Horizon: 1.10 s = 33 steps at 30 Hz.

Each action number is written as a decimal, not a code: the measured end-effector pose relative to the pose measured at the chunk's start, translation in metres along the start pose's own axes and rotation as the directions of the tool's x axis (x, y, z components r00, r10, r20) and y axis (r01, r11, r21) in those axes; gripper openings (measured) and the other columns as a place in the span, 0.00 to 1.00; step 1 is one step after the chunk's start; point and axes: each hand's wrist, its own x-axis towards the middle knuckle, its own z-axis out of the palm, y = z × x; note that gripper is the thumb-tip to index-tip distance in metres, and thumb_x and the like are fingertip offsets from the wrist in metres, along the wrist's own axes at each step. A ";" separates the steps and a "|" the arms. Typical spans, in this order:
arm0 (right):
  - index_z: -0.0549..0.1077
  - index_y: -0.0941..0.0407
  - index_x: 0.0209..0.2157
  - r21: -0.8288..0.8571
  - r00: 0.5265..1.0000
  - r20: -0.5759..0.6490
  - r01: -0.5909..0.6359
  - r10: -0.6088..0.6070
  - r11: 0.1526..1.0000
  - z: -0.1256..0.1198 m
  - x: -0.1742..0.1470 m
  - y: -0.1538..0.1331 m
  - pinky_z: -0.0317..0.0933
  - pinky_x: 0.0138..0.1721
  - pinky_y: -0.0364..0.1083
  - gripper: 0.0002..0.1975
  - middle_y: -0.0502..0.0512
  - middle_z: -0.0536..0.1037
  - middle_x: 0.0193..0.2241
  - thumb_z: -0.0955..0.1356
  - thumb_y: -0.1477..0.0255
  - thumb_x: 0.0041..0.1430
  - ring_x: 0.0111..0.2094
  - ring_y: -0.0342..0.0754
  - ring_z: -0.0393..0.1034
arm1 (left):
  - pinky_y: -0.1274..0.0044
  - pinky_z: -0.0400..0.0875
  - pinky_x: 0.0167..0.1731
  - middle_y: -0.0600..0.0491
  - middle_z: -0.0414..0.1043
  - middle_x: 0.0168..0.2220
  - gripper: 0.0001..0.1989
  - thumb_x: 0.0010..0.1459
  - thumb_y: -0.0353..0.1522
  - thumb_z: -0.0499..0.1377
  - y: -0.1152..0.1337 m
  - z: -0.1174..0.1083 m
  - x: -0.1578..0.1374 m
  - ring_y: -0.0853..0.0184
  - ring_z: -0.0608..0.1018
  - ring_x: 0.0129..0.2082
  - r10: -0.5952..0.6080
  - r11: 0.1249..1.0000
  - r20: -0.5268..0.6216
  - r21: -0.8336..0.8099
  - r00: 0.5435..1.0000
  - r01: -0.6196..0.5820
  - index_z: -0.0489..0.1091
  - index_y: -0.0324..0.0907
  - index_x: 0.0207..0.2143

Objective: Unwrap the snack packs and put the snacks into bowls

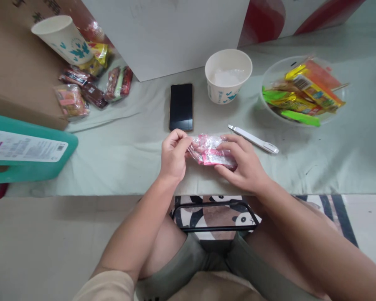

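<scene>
Near the front edge of the cloth-covered table, a clear plastic bag of pink-wrapped snacks (211,151) lies between my hands. My left hand (174,154) pinches the bag's left end between thumb and fingers. Around the right end curl the fingers and thumb of my right hand (242,161), gripping the bag from above. A white utility knife (253,139) lies just beyond my right hand, not touched. Past my left hand rests a dark-screened phone (181,107). What exactly sits inside the pink wrappers is hidden.
A paper bowl (228,77) and a clear plastic bowl of colourful snack packets (303,92) stand at the back. To the left are a tilted paper cup (64,40), several snack packs (95,93) and a green container (28,148). A white box (175,33) borders the back.
</scene>
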 end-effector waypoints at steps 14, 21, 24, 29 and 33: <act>0.70 0.52 0.33 0.080 0.936 -0.270 -0.212 0.226 0.974 -0.017 0.004 0.006 0.67 0.46 0.54 0.07 0.57 0.80 0.39 0.64 0.71 0.67 0.42 0.52 0.76 | 0.83 0.56 0.12 0.59 0.62 0.16 0.07 0.44 0.29 0.58 0.003 -0.013 0.011 0.77 0.64 0.14 0.083 0.992 -0.125 0.103 0.989 -0.071 0.60 0.44 0.20; 0.68 0.52 0.32 0.155 0.832 -0.395 -0.356 0.388 0.921 -0.035 -0.004 0.020 0.67 0.46 0.55 0.08 0.56 0.78 0.37 0.63 0.68 0.67 0.41 0.53 0.75 | 0.83 0.57 0.13 0.60 0.64 0.20 0.10 0.45 0.30 0.59 0.005 -0.038 0.026 0.75 0.71 0.17 0.029 0.997 -0.216 0.078 0.976 -0.013 0.58 0.46 0.27; 0.67 0.51 0.34 0.112 0.855 -0.424 -0.278 0.299 0.954 -0.034 -0.007 0.017 0.67 0.50 0.58 0.05 0.58 0.76 0.40 0.63 0.67 0.65 0.46 0.55 0.74 | 0.83 0.65 0.19 0.56 0.73 0.33 0.12 0.46 0.28 0.60 0.001 -0.040 0.028 0.73 0.77 0.25 0.078 0.992 -0.200 0.109 0.977 -0.057 0.63 0.47 0.34; 0.70 0.51 0.48 -0.040 0.938 -0.241 -0.267 0.250 0.963 -0.030 -0.004 0.014 0.69 0.45 0.57 0.16 0.61 0.77 0.48 0.69 0.67 0.58 0.48 0.58 0.74 | 0.80 0.72 0.29 0.53 0.77 0.37 0.17 0.49 0.34 0.68 -0.006 -0.032 0.027 0.70 0.79 0.33 0.209 0.893 0.066 0.394 0.976 -0.218 0.68 0.45 0.40; 0.75 0.52 0.38 -0.026 0.895 -0.234 -0.397 0.381 0.917 -0.034 -0.003 0.017 0.65 0.30 0.48 0.06 0.52 0.77 0.30 0.69 0.72 0.57 0.26 0.46 0.68 | 0.81 0.61 0.18 0.59 0.64 0.19 0.12 0.56 0.37 0.65 -0.003 -0.033 0.026 0.75 0.67 0.18 0.228 0.845 0.058 0.484 0.972 -0.227 0.67 0.43 0.25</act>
